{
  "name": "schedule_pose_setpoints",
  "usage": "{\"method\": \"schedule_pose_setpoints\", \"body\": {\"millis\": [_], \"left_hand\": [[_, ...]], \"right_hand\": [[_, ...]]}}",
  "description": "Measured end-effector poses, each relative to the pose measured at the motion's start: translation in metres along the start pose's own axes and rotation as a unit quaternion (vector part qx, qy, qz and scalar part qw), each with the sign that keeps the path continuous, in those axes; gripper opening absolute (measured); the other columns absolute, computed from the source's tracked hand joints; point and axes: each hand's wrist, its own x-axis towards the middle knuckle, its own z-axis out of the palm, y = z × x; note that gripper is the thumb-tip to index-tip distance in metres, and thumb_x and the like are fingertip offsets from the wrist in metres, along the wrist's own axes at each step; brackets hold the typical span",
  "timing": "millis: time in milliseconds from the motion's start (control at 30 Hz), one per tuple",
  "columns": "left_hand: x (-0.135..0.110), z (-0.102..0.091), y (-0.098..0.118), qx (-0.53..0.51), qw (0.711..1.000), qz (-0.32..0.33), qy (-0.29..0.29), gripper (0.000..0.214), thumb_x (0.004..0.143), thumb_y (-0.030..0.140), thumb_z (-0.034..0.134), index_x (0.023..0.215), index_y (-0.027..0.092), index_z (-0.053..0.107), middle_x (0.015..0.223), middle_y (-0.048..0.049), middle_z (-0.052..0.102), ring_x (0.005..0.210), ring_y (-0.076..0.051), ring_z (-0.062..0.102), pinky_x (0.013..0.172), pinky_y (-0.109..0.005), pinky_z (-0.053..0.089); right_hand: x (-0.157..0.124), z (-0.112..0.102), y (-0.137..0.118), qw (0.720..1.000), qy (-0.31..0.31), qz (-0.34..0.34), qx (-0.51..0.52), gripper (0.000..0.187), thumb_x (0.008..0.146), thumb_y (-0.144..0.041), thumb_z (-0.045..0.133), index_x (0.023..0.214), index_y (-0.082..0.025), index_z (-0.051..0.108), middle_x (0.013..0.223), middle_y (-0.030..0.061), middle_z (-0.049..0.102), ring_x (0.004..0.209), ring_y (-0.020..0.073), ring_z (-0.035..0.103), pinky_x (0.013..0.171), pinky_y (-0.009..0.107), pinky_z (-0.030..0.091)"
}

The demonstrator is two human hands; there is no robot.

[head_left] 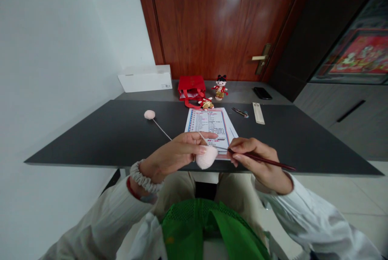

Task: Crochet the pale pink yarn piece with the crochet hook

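Note:
My left hand pinches a small pale pink crocheted piece over the near edge of the dark table. A strand of yarn runs over my left fingers back to a small pink yarn ball on the table. My right hand is closed on a dark red crochet hook, with its tip at the pink piece. A printed instruction sheet lies just behind both hands.
At the back stand a white box, a red gift bag, a small doll and a smaller figure. Scissors, a ruler-like strip and a phone lie right. A green mesh bag rests on my lap.

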Motion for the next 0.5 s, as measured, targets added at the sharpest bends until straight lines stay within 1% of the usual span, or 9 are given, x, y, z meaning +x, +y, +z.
{"method": "schedule_pose_setpoints", "body": {"millis": [100, 200, 333, 433, 500], "left_hand": [[-0.003, -0.002, 0.002, 0.012, 0.999, -0.023, -0.026, 0.047, 0.069, 0.015, 0.072, 0.115, 0.015, 0.064, 0.090, -0.0063, 0.067, 0.084, -0.016, 0.062, 0.076, -0.026, 0.043], [-0.005, -0.003, 0.002, 0.021, 0.998, -0.043, -0.036, 0.047, 0.067, 0.015, 0.072, 0.114, 0.015, 0.065, 0.092, -0.0069, 0.067, 0.082, -0.015, 0.061, 0.073, -0.024, 0.043], [-0.007, -0.007, 0.001, 0.025, 0.996, -0.073, -0.050, 0.046, 0.064, 0.015, 0.074, 0.109, 0.014, 0.067, 0.095, -0.0068, 0.068, 0.077, -0.013, 0.060, 0.069, -0.022, 0.042], [-0.007, -0.009, 0.001, 0.035, 0.991, -0.099, -0.084, 0.049, 0.062, 0.018, 0.076, 0.110, 0.013, 0.067, 0.094, -0.0066, 0.069, 0.075, -0.012, 0.060, 0.067, -0.022, 0.042], [-0.006, -0.009, 0.001, 0.039, 0.988, -0.099, -0.113, 0.049, 0.061, 0.019, 0.076, 0.108, 0.012, 0.068, 0.095, -0.0071, 0.070, 0.074, -0.012, 0.059, 0.067, -0.021, 0.041]], "right_hand": [[0.001, -0.004, -0.002, 0.999, -0.017, 0.028, 0.015, 0.003, 0.084, -0.019, 0.064, 0.087, -0.020, 0.063, 0.079, 0.0022, 0.062, 0.060, 0.0111, 0.056, 0.055, 0.027, 0.047], [0.003, -0.007, -0.004, 0.997, -0.040, 0.058, 0.026, 0.003, 0.083, -0.020, 0.066, 0.084, -0.020, 0.064, 0.081, 0.0032, 0.064, 0.059, 0.0109, 0.056, 0.053, 0.026, 0.047], [0.006, -0.013, -0.008, 0.994, -0.077, 0.068, 0.043, 0.003, 0.082, -0.019, 0.067, 0.083, -0.019, 0.065, 0.080, 0.0043, 0.066, 0.061, 0.0113, 0.058, 0.052, 0.025, 0.047], [0.009, -0.017, -0.011, 0.990, -0.097, 0.088, 0.059, 0.004, 0.080, -0.017, 0.069, 0.083, -0.018, 0.066, 0.078, 0.0040, 0.067, 0.061, 0.0103, 0.057, 0.051, 0.022, 0.046], [0.012, -0.018, -0.010, 0.984, -0.107, 0.113, 0.089, 0.005, 0.078, -0.017, 0.070, 0.081, -0.016, 0.066, 0.073, 0.0036, 0.066, 0.058, 0.0096, 0.056, 0.048, 0.021, 0.044]]}}
